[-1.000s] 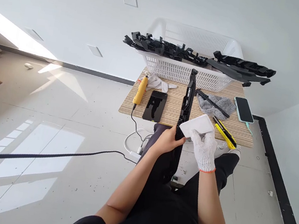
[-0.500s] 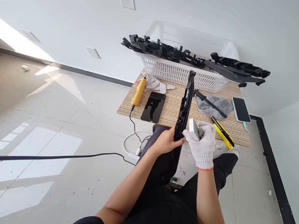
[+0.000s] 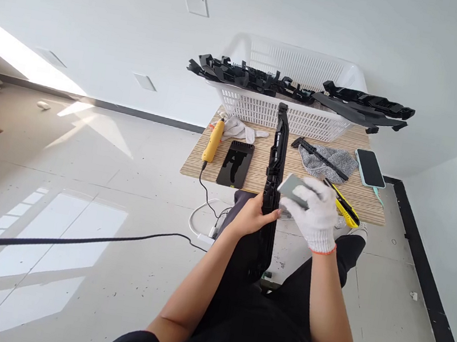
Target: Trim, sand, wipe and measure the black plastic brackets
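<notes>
Bare left hand point(image 3: 252, 216), grip wrapped round a black strip point(image 3: 274, 169) between lap and surface point(image 3: 258, 170), gloved right hand point(image 3: 315, 213), grip pinching a grey block point(image 3: 294, 188) beside the strip, contact unclear, yellow knife point(image 3: 346, 210) near the glove.

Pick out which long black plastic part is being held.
The long black part gripped by the bare left hand; the other black parts lie across the white basket.

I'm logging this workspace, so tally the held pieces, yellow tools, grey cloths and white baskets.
Held pieces: 2 (black part, left hand; block, right hand)
Yellow tools: 2 (corded tool, knife)
Grey cloth: 1
White basket: 1
Total: 6
</notes>
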Motion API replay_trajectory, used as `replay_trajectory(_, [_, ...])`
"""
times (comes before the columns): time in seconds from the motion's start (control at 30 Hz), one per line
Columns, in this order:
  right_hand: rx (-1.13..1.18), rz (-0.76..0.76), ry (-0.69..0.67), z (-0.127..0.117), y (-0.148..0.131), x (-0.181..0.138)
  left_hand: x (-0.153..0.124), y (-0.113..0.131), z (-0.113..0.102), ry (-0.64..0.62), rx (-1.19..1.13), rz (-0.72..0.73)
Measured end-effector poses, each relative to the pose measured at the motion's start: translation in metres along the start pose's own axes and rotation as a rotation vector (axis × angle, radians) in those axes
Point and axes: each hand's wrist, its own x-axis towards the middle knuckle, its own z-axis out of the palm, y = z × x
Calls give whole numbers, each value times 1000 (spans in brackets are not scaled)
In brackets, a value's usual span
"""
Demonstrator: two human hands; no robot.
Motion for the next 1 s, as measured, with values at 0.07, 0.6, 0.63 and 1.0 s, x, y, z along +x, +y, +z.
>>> replay_trajectory(0.07, [52,43,101,-3,0,0,0,-2,0,4,-44,8])
replay_trajectory(0.6, [17,19,20,5,-11,-5,2,0,1,-4,44,-2])
replay_trajectory(0.63, [19,64,108,5,-11,-5,1,1,1,5,41,-7])
replay_trajectory(1.0, [129,-32,28,21,-17,-16,3,3,1,-32,88,23])
